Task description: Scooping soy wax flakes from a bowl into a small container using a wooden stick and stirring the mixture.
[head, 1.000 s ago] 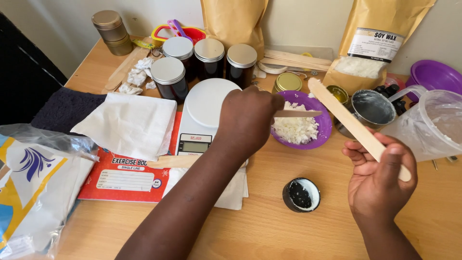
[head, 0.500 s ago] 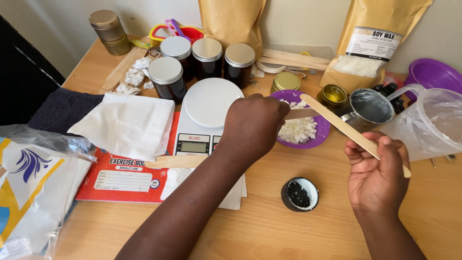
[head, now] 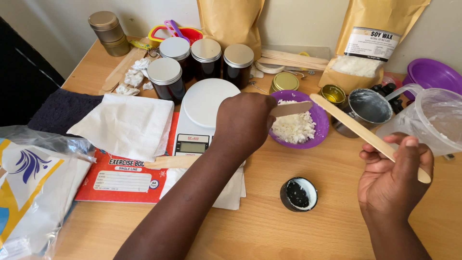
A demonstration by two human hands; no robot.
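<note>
My left hand is closed around a short flat wooden stick, whose free end reaches over the purple bowl of white wax flakes. My right hand grips a long wooden stirring stick that slants up and left, its tip above the bowl's right rim. A white digital kitchen scale sits just left of the bowl, partly behind my left hand. A small black round tin lies on the wooden table between my two forearms.
Several dark jars with silver lids stand behind the scale. A metal pouring cup, a gold tin, a clear plastic jug and brown paper bags fill the right back. White paper napkin, red notebook, plastic bags lie left.
My left hand has slid slightly left and toward me with its short stick, still over the bowl. My right hand has shifted a little, tilting the long stick's tip lower toward the bowl.
</note>
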